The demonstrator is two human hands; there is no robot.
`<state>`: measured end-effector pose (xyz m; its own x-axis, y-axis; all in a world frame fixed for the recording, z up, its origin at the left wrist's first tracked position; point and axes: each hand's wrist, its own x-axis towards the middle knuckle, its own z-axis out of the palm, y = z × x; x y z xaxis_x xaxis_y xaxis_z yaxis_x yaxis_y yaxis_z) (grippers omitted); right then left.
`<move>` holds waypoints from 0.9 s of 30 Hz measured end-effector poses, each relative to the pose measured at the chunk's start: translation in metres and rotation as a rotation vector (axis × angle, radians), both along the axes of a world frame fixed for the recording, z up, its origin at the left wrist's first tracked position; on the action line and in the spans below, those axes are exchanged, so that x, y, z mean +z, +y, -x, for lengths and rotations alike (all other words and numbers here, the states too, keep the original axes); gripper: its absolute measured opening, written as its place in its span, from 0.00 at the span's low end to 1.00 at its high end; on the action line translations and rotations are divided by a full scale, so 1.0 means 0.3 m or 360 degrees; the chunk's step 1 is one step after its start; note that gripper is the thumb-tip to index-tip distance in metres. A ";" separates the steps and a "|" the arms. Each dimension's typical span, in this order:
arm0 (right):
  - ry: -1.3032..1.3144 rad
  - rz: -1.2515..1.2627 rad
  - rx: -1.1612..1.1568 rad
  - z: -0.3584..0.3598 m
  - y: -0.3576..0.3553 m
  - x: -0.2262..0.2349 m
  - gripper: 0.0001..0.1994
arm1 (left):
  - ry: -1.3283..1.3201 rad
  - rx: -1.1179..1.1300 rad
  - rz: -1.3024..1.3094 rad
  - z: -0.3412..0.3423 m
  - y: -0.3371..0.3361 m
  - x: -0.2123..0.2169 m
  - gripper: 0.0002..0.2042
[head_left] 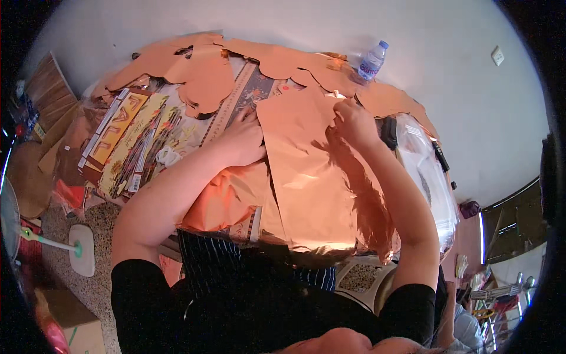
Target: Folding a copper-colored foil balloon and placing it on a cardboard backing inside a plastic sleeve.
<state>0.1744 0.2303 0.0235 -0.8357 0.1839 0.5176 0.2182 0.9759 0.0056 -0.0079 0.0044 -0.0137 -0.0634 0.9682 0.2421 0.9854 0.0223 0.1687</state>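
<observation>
Evidently the copper-coloured foil sheet (306, 159) is kept spread by a hand on either side; it lies over the middle of the worktop (252, 93), reaching its near edge. The left hand (243, 138) rests at the sheet's left edge, perhaps steadying it; its fingers are partly hidden, so whether they grip or merely press I cannot tell. The right hand (355, 124) has its fingers curled close together at the sheet's far right part, apparently pinching the foil, probably to control that side. Scalloped copper-coloured pieces (274, 62) lie along the far edge, perhaps put there to free the middle. A water bottle (372, 60) stands beyond them, towards the far right corner, and a printed carton (121, 141) lies near the left edge, both apart from the hands.
</observation>
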 end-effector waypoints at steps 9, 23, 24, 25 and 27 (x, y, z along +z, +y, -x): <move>0.0149 -0.1164 0.0443 -0.033 -0.064 0.144 0.10 | 0.0007 0.0019 0.0041 0.013 -0.002 -0.007 0.31; -0.0419 0.0360 0.0389 -0.089 -0.327 -0.028 0.28 | 0.0017 0.0027 0.0081 0.005 -0.005 -0.001 0.32; -0.0464 0.0264 0.0380 -0.081 -0.339 -0.052 0.31 | 0.0002 0.0023 0.0052 0.006 -0.005 -0.004 0.31; -0.0458 0.0261 0.0377 -0.076 -0.330 -0.066 0.31 | -0.0014 0.0019 0.0023 0.006 -0.004 -0.005 0.31; -0.0548 0.0271 0.0278 -0.054 -0.312 -0.083 0.34 | -0.0027 0.0018 0.0017 0.006 0.001 -0.009 0.30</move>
